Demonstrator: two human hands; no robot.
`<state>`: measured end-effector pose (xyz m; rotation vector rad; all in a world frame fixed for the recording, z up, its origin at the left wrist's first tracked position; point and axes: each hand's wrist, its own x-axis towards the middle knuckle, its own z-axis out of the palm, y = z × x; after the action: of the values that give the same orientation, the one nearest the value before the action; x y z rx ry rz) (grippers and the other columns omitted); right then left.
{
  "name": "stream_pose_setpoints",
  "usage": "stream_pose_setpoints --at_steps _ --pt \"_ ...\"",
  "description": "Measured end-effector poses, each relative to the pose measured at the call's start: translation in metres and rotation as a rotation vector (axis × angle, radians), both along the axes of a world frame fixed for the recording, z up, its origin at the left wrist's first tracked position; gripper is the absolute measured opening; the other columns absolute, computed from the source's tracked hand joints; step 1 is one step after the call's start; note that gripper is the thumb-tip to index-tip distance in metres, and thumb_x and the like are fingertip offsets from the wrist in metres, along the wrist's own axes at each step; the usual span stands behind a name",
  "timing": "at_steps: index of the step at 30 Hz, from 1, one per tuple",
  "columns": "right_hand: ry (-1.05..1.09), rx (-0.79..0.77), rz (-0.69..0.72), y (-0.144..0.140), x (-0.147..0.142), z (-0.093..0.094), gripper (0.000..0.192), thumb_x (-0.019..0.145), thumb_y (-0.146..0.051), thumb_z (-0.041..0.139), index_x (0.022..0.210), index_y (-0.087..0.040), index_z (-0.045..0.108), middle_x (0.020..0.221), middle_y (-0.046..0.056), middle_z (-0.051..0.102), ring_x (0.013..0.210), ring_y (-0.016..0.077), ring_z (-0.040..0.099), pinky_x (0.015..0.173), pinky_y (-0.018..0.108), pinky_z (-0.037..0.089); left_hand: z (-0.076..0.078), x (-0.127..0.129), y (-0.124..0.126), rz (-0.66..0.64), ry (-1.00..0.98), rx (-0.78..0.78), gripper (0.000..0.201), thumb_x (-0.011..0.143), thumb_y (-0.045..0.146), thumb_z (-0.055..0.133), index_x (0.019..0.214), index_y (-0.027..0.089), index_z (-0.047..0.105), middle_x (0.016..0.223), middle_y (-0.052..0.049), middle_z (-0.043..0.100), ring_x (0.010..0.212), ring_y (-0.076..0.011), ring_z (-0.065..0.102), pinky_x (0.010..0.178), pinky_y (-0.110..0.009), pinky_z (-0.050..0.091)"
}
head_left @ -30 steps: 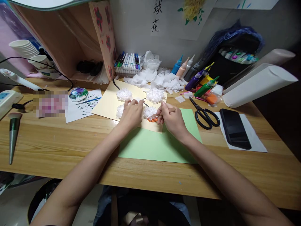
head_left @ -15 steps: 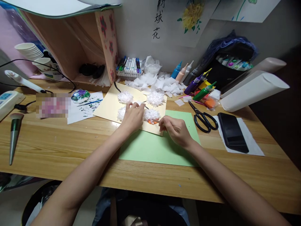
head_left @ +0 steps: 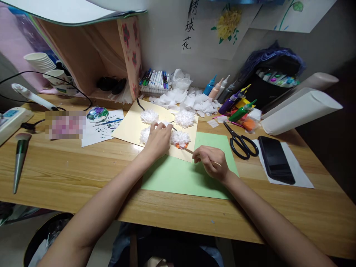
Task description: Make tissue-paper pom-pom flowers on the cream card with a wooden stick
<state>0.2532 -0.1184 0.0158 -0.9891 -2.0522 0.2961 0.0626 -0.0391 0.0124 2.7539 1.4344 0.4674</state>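
Observation:
My left hand (head_left: 159, 140) rests on the cream paper (head_left: 125, 128), fingers bent and slightly apart, pressing between fluffy white paper flowers. It partly covers the lower-left flower (head_left: 144, 136). In my right hand (head_left: 210, 160) is a thin wooden stick (head_left: 188, 150), its tip at an orange patch (head_left: 181, 146) under the lower-right flower (head_left: 180, 138). Two more white flowers, at upper left (head_left: 149, 116) and upper right (head_left: 185, 118), sit on the sheet, which also bears dark painted stems. A green sheet (head_left: 189, 178) lies beneath the cream paper and my right hand.
Black scissors (head_left: 239, 141) and a phone (head_left: 275, 159) on white paper lie to the right. Behind are torn white tissue pieces (head_left: 189, 100), markers (head_left: 155, 79) and paint bottles (head_left: 243, 110). On the left are a paint palette (head_left: 97, 114), a thin blue brush (head_left: 111, 121) and a large brush (head_left: 20, 159).
My right hand has drawn back slightly to the right and down with the stick, showing more of its length. My left hand stays in place on the paper. The view has shifted slightly.

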Motion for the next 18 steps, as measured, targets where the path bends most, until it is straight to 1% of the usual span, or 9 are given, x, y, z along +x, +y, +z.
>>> stream_pose_setpoints --at_steps 5,13,15,17,18 --pt "-0.005 -0.046 -0.028 0.004 -0.002 -0.005 0.036 0.095 -0.022 0.031 0.069 -0.019 0.056 0.054 -0.001 0.058 0.049 0.0109 0.055 0.054 0.024 0.044 -0.001 0.0 0.0 0.007 0.017 0.012 0.038 0.083 0.007 0.035 0.116 0.012 0.054 0.088 -0.012 0.069 0.098 -0.028 0.055 0.093 -0.043 0.029" --pt "-0.012 -0.075 -0.045 0.014 -0.005 -0.005 0.038 0.096 -0.026 0.03 0.068 -0.018 0.055 0.052 0.0 0.058 0.049 0.0104 0.055 0.055 0.024 0.043 0.0 0.001 0.0 0.006 0.026 0.009 0.037 0.086 0.008 0.034 0.116 0.008 0.054 0.087 -0.014 0.069 0.097 -0.0283 0.054 0.092 -0.042 0.029" --pt "-0.014 -0.133 -0.051 0.017 -0.007 -0.003 0.04 0.097 -0.029 0.03 0.067 -0.018 0.056 0.051 -0.001 0.057 0.048 0.0102 0.055 0.054 0.024 0.043 0.001 0.0 0.0 0.004 0.027 0.005 0.037 0.086 0.009 0.034 0.117 0.008 0.054 0.088 -0.014 0.069 0.097 -0.0282 0.054 0.092 -0.042 0.029" --pt "0.043 -0.249 -0.085 0.022 -0.011 0.0 0.043 0.097 -0.035 0.031 0.067 -0.018 0.056 0.05 -0.001 0.056 0.046 0.0101 0.054 0.053 0.024 0.044 0.001 0.0 0.0 0.001 0.026 0.002 0.037 0.087 0.009 0.033 0.117 0.008 0.054 0.088 -0.014 0.069 0.097 -0.0283 0.054 0.091 -0.041 0.029" --pt "0.106 -0.327 -0.118 0.026 -0.013 0.002 0.044 0.096 -0.039 0.032 0.066 -0.018 0.057 0.049 -0.001 0.056 0.045 0.0101 0.054 0.051 0.024 0.044 0.001 0.0 -0.001 0.001 0.025 0.001 0.037 0.087 0.009 0.033 0.117 0.008 0.054 0.088 -0.014 0.069 0.097 -0.0284 0.054 0.091 -0.042 0.029"
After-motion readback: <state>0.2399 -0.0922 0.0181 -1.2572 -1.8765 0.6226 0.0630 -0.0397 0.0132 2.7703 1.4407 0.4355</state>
